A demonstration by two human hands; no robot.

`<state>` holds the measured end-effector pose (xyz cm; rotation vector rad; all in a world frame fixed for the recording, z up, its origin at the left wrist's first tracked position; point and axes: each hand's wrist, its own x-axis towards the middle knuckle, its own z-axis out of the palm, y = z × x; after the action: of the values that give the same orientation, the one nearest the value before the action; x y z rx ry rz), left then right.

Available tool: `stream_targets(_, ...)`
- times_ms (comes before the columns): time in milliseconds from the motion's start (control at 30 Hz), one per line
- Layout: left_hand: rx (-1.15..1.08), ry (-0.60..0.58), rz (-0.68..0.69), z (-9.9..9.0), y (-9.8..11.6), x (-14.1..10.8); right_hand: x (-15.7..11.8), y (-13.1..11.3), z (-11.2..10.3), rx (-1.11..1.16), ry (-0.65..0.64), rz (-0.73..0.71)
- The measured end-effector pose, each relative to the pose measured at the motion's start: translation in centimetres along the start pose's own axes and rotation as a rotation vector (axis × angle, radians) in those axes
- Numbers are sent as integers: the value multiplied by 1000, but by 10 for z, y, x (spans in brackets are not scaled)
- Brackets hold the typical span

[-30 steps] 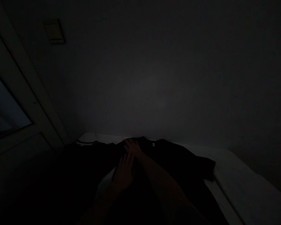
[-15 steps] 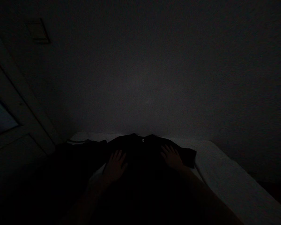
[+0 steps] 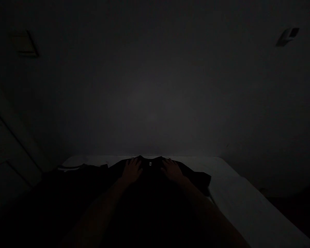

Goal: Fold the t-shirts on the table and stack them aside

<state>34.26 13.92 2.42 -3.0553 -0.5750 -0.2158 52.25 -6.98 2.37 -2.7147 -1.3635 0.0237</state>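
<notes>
A black T-shirt [image 3: 151, 193] lies spread out, its neckline at the far side with a small pale label [image 3: 150, 164] inside the collar. On its left shoulder area rests my left hand [image 3: 131, 171], open, palm down with fingers pointing away from me. My right hand [image 3: 172, 169] lies open on the opposite shoulder, just right of the collar, fingers spread. Neither hand grips the cloth. The picture is very dark, so the lower part of the shirt blends into shadow.
A second dark garment [image 3: 74, 186] with a pale neckband lies to the left. Beneath both is a white-covered surface [image 3: 237, 193] against a wall [image 3: 155, 86]. A frame [image 3: 24, 44] hangs upper left, a small fixture [image 3: 287, 37] upper right. A door [image 3: 5, 144] stands at the left.
Both hands have slid forward and inward over the T-shirt, from lower on its chest to beside the collar. The view has shifted, bringing the upper right fixture into sight.
</notes>
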Motion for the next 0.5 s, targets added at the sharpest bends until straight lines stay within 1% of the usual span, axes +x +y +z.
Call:
stream_targets(100,-7,-73,-126,22,-10,12,11,6,14,28,-45,54)
stream_targets(200,-18,-102,-140,35,-19,13,16,14,25,30,-56,48)
stream_targets(367,-36,-132,-160,33,-24,18,20,18,27,39,-64,48)
stream_targets(500,-45,-153,-174,24,-24,24,19,17,26,57,-65,49)
